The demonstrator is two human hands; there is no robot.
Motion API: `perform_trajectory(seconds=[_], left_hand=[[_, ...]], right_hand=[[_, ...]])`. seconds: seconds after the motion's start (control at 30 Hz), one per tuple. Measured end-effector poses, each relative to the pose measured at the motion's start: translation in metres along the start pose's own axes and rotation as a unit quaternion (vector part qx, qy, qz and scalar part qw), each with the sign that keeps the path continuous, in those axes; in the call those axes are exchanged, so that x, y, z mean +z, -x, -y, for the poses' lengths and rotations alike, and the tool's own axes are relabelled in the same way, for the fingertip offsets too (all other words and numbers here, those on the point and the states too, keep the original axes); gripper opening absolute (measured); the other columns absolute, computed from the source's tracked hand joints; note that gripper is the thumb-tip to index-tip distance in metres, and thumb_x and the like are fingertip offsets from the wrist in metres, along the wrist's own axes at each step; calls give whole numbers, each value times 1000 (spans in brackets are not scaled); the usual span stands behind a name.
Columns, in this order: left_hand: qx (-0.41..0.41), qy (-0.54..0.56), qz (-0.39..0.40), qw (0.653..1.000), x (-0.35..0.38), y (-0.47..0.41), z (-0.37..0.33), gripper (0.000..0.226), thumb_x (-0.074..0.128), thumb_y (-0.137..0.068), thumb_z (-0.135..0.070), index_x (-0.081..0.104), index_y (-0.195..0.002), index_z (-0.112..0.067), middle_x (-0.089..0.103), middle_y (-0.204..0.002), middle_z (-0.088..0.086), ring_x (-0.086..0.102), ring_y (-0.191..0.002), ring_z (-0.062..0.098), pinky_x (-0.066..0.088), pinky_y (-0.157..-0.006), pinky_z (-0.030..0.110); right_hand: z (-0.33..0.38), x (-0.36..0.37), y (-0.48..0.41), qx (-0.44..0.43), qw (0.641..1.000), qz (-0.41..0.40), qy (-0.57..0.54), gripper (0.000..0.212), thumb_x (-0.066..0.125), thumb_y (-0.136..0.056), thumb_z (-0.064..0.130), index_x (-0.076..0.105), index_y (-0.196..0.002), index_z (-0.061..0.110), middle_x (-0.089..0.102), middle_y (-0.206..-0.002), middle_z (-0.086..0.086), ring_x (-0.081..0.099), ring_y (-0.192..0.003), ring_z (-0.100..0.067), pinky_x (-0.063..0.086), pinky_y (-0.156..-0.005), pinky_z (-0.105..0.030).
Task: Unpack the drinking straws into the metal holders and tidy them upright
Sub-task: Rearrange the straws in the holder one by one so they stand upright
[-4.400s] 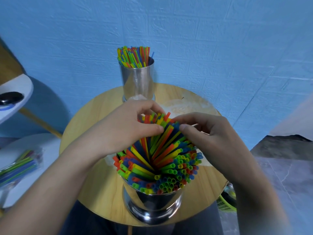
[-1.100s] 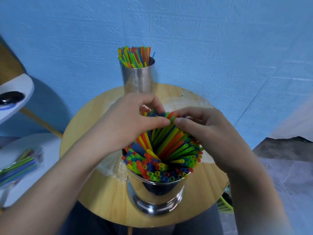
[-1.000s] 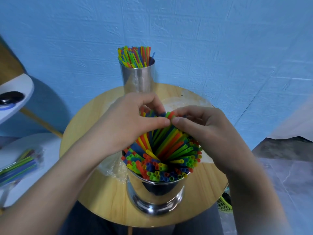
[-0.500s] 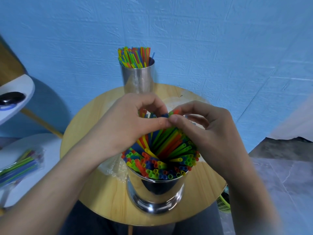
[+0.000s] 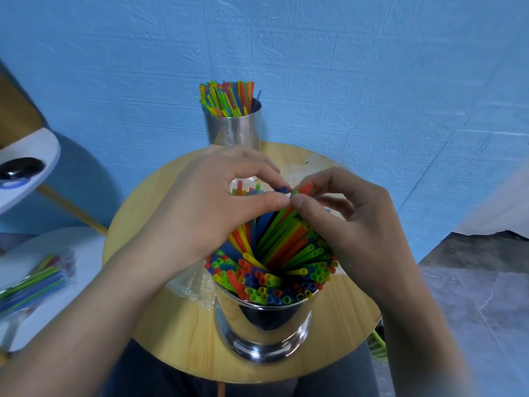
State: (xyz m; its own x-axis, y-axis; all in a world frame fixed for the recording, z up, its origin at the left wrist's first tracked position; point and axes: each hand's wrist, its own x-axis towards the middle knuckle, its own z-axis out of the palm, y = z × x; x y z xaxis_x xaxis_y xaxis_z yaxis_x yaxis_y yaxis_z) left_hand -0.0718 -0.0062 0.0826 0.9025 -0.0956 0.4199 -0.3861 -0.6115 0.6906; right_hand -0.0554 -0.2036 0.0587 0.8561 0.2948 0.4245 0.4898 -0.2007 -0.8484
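Note:
A shiny metal holder (image 5: 264,325) stands at the near edge of the round wooden table (image 5: 171,333), packed with coloured drinking straws (image 5: 274,259) that fan out and lean. My left hand (image 5: 206,213) curls over the far left straws, thumb and fingers pinching their tips. My right hand (image 5: 352,224) pinches the tips of a green and an orange straw at the far side. The two thumbs meet above the bundle. A second metal holder (image 5: 233,127) at the table's far edge holds straws (image 5: 227,97) standing upright.
Crumpled clear plastic wrapping (image 5: 191,285) lies on the table left of the near holder. A sealed pack of straws (image 5: 31,285) rests on a white surface at the left. A white shelf with a dark object (image 5: 20,167) juts in upper left. Blue wall behind.
Both hands have lifted slightly and drawn together at the far tips of the straws. The right fingers have spread apart, now pinching only a couple of tips. The holder has not moved.

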Motion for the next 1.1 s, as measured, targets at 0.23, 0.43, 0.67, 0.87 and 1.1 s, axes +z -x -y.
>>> perform_trajectory(seconds=[0.23,0.43,0.67,0.87,1.1], left_hand=[[35,-59,8,998,1,-2,2,24,66,-71,-66,70,-81,-45,64,-96,-22,53,-109,12,41,-91,29],[49,-83,25,995,-1,-2,3,25,64,-75,-64,73,-86,-43,65,-100,-22,51,-111,9,40,-97,32],[50,-63,14,997,0,-1,2,22,69,-76,-60,73,-86,-40,65,-103,-21,53,-114,12,39,-96,23],[33,-18,8,999,4,-1,3,25,71,-70,-64,72,-81,-42,66,-96,-20,54,-111,13,41,-93,24],[-2,0,12,1000,2,1,0,31,71,-62,-68,72,-84,-46,66,-94,-19,58,-106,3,47,-89,25]], right_hand=[[0,-1,0,-12,999,5,-29,5,72,-90,25,72,-86,27,71,-86,13,70,-93,-11,53,-94,-34],[-1,-1,0,-7,999,2,-47,12,78,-91,14,70,-91,22,73,-86,9,71,-91,-12,55,-92,-32],[-1,-3,0,15,999,-2,-48,10,78,-90,19,76,-86,28,76,-87,10,73,-93,-10,56,-87,-32],[1,-6,2,20,999,10,-46,13,73,-94,17,78,-90,28,78,-88,7,74,-91,-10,58,-82,-28],[-2,-6,0,0,999,32,-32,7,70,-92,27,74,-93,21,74,-91,8,71,-97,-15,55,-92,-35]])
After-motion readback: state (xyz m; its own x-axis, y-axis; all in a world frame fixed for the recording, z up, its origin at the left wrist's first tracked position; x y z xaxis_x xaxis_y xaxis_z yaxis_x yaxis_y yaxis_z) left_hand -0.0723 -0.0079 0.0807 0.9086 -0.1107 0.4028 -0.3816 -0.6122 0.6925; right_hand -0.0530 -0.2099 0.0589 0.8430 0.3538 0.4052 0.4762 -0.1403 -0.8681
